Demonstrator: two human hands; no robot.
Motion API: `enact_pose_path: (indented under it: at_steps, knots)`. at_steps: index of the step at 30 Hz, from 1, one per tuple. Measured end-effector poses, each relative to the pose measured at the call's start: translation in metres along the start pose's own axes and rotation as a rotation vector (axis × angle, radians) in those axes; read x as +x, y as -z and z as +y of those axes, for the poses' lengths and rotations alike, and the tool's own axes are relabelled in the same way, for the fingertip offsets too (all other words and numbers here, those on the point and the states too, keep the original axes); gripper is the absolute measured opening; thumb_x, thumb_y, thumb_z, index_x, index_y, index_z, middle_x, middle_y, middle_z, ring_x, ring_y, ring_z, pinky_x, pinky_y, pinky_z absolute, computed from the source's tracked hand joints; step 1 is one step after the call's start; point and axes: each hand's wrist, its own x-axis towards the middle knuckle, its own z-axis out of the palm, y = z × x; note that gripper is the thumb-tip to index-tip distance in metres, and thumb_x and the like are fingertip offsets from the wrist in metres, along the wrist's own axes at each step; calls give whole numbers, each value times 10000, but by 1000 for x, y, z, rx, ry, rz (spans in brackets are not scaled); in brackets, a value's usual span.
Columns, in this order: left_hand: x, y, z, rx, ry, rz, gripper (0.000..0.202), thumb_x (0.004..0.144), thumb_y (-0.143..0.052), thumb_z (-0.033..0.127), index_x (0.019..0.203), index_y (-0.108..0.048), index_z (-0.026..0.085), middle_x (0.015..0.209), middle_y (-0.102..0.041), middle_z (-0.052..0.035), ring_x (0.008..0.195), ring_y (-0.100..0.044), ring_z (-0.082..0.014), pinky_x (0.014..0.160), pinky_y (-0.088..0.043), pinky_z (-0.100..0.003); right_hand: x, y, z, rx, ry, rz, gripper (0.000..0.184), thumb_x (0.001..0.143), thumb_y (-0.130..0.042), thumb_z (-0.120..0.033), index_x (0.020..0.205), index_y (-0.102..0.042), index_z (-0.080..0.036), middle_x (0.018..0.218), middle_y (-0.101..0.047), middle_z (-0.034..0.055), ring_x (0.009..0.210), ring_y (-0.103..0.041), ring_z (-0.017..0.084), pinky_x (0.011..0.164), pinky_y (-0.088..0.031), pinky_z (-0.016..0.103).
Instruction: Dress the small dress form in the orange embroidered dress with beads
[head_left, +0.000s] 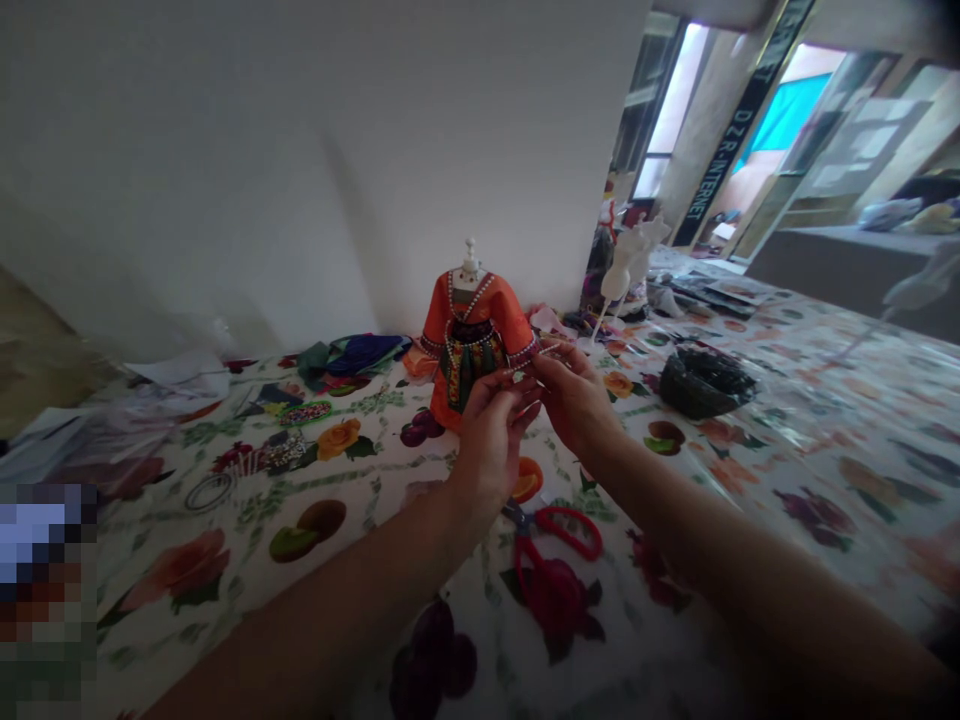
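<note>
A miniature orange dress (474,335) stands on a small white dress form (470,258), near the far wall and a little right of centre on the table. The dress has wide, elbow-length sleeves edged with pale beaded trim, and the same beading runs down both sides of the open neckline. A dark panel with green and multicoloured patterning hangs down the front, over a full orange skirt. The white neck and knob of the form rise above the collar.

The left hand (495,432) and right hand (574,397) are raised close together just in front of the dress, by the hem of the sleeve on the right. Both are partly closed, with the fingers curled and the fingertips nearly meeting. Whether they pinch a fine thread or a needle is too small to tell.

Red-handled scissors (559,532) lie below the wrists on a floral oilcloth (660,610). To the left are folded fabric scraps (352,358) and an oval beaded strip (304,412). To the right sit a dark crumpled mass (706,382) and, farther off, a second white dress form (626,265).
</note>
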Motion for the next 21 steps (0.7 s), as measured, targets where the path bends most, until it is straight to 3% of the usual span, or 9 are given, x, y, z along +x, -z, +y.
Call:
enact_pose_path:
  at_steps: [5, 12, 21]
  knots:
    - [2, 1, -1, -1, 0, 8, 211, 707, -682, 110, 887, -612, 196, 852, -726, -17, 846, -696, -154, 843, -498, -304, 2, 5, 3, 4, -78, 1, 316, 707, -794, -248, 991, -654, -258, 882, -692, -20, 794, -635, 140, 694, -475, 275]
    - [3, 1, -1, 5, 13, 29, 217, 721, -669, 93, 908, -607, 183, 844, -725, -24, 815, -692, -142, 822, -503, -290, 0, 10, 6, 49, -183, 42, 181, 695, -768, -261, 848, -677, -226, 842, -671, -22, 758, -593, 129, 645, -437, 254]
    - [1, -2, 0, 11, 3, 23, 161, 716, -667, 118, 843, -612, 200, 808, -669, 10, 759, -636, -123, 747, -459, -272, -8, 2, 8, -40, -123, -160, 109, 743, -780, -276, 804, -701, -231, 795, -649, -29, 707, -559, 122, 642, -416, 259]
